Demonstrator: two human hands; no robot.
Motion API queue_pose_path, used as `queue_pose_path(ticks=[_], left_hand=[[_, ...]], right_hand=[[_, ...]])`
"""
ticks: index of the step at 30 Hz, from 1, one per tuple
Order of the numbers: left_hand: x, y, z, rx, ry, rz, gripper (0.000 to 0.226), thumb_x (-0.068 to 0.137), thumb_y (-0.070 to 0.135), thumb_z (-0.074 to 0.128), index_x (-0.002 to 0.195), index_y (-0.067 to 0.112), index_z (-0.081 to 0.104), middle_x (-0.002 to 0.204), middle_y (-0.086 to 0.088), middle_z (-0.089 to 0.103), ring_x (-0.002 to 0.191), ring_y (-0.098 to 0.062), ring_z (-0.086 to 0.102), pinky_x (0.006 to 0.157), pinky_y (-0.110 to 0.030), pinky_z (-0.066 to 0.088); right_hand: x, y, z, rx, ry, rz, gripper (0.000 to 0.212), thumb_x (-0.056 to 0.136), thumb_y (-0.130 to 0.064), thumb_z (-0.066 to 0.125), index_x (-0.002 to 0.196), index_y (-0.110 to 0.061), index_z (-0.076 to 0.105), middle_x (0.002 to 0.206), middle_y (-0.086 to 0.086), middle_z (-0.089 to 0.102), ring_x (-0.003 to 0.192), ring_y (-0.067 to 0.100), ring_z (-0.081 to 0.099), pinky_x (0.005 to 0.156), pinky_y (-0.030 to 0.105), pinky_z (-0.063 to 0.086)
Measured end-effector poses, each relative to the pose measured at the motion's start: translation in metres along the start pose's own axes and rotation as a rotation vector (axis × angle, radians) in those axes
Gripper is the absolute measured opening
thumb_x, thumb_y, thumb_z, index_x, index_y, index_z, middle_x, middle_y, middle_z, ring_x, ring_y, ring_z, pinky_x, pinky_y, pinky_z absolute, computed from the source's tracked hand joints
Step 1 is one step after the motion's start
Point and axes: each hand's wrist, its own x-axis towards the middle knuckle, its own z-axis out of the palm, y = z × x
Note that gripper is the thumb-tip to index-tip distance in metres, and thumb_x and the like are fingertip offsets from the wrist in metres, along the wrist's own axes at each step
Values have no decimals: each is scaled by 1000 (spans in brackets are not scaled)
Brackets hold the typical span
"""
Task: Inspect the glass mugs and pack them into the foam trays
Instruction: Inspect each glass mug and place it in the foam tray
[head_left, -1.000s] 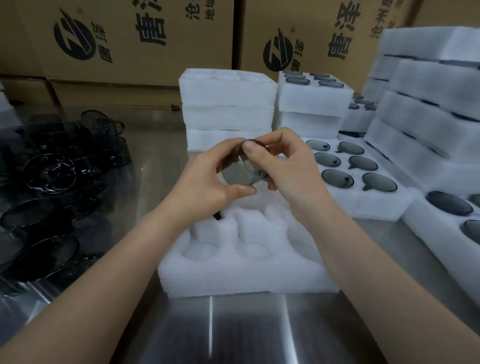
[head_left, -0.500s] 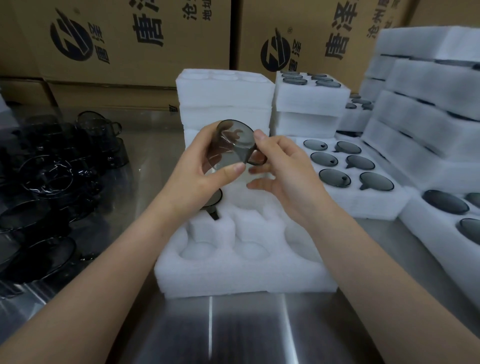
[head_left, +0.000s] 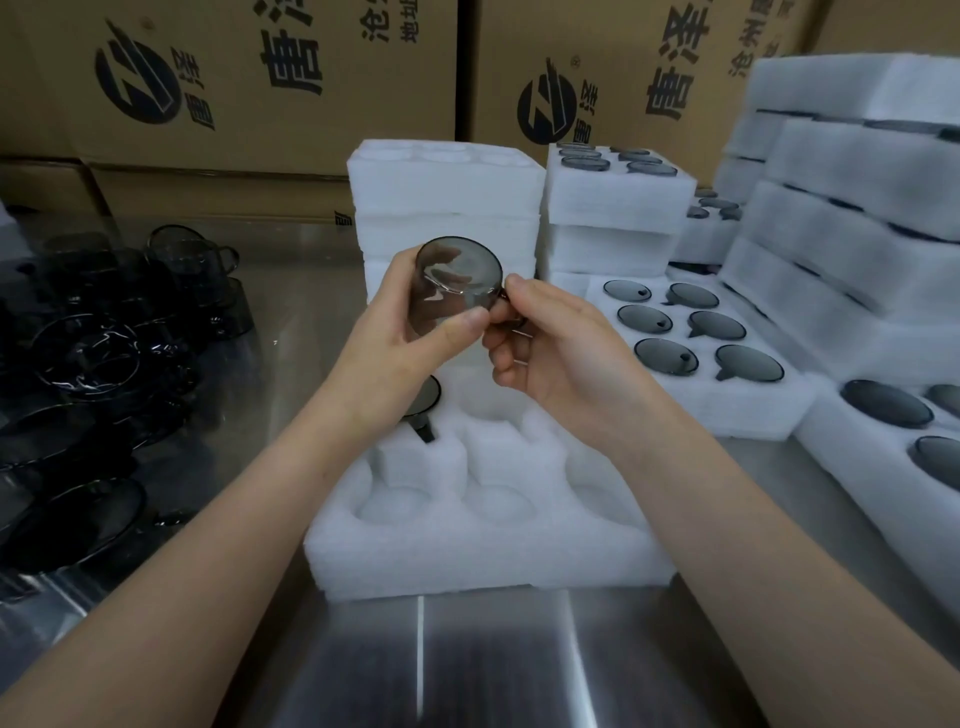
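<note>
A smoky grey glass mug (head_left: 453, 285) is held up above the white foam tray (head_left: 483, 551) in front of me, tilted so its round base faces me. My left hand (head_left: 400, 338) grips its body, thumb across the lower wall. My right hand (head_left: 550, 338) pinches the mug's handle at the right side. One mug (head_left: 427, 402) sits in the tray's back left pocket, partly hidden behind my left wrist; the front pockets are bare foam.
Loose dark glass mugs (head_left: 98, 353) crowd the steel table on the left. A filled foam tray (head_left: 701, 343) lies right of my hands, with more filled trays (head_left: 883, 270) stacked at the far right. Foam stacks (head_left: 447, 208) and cardboard boxes (head_left: 270, 78) stand behind.
The mug has been turned and raised slightly in my hands, its base coming round towards me. My right hand shifted from the rim to the handle.
</note>
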Motion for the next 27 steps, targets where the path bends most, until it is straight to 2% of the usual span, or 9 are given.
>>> queue_pose_path(ticks=[2, 5, 7, 10, 14, 18, 21, 24, 27], left_hand=[[0, 1, 0, -28, 23, -15, 33, 88, 27, 59, 119, 18, 51, 109, 10, 67, 106, -5, 63, 85, -18, 48], [-1, 3, 0, -54, 53, -48, 39, 93, 36, 50, 121, 10, 52, 112, 0, 66, 104, -9, 65, 90, -24, 50], [-1, 4, 0, -49, 63, -83, 48, 95, 46, 43, 120, 6, 53, 107, -4, 67, 102, -12, 67, 94, -27, 52], [-1, 5, -1, -6, 37, -121, 61, 95, 56, 30, 113, 5, 59, 94, -6, 69, 100, -20, 68, 99, -43, 49], [1, 1, -3, 2, 23, -108, 65, 100, 57, 20, 106, 13, 68, 80, -3, 72, 91, -20, 71, 91, -40, 55], [2, 0, -2, -51, 4, -117, 58, 102, 54, 20, 95, 30, 72, 77, -1, 71, 83, -15, 72, 77, -22, 55], [3, 3, -1, -68, -45, -130, 57, 103, 53, 19, 96, 29, 71, 80, -3, 71, 82, -20, 72, 82, -29, 56], [3, 3, -1, -50, -57, -151, 58, 99, 53, 26, 113, 10, 63, 93, -12, 72, 91, -27, 72, 94, -45, 52], [1, 4, 1, 0, -43, -160, 52, 93, 52, 35, 112, 9, 58, 98, -11, 73, 97, -24, 70, 94, -43, 51]], right_hand=[[-1, 0, 0, 32, -55, -22, 32, 99, -24, 49, 77, -12, 69, 69, 5, 59, 56, 14, 51, 53, 24, 44], [-3, 2, 1, 40, -125, -89, 26, 99, -21, 48, 91, -11, 70, 72, 4, 59, 58, 14, 53, 56, 24, 45], [-4, 4, 3, 14, -147, -144, 23, 98, -18, 49, 93, -12, 71, 72, 3, 60, 58, 13, 55, 56, 24, 47], [-4, 4, 6, -50, -149, -205, 20, 92, -14, 51, 93, -13, 71, 68, 1, 61, 55, 13, 55, 54, 24, 48], [-5, 6, 8, -195, -89, -282, 19, 90, -7, 59, 95, -18, 73, 65, -1, 62, 51, 13, 53, 53, 23, 47], [-6, 6, 11, -257, -13, -326, 17, 92, -8, 59, 94, -18, 73, 61, -4, 61, 49, 10, 50, 50, 22, 45], [-6, 5, 12, -263, 7, -320, 16, 93, -13, 60, 86, -17, 73, 57, -3, 57, 49, 11, 48, 51, 22, 43], [-5, 3, 12, -228, 41, -297, 25, 97, -19, 55, 77, -17, 70, 52, 0, 46, 49, 13, 43, 54, 23, 40], [-4, 0, 10, -104, 19, -187, 35, 97, -26, 49, 68, -14, 63, 52, 0, 39, 51, 15, 39, 57, 22, 38]])
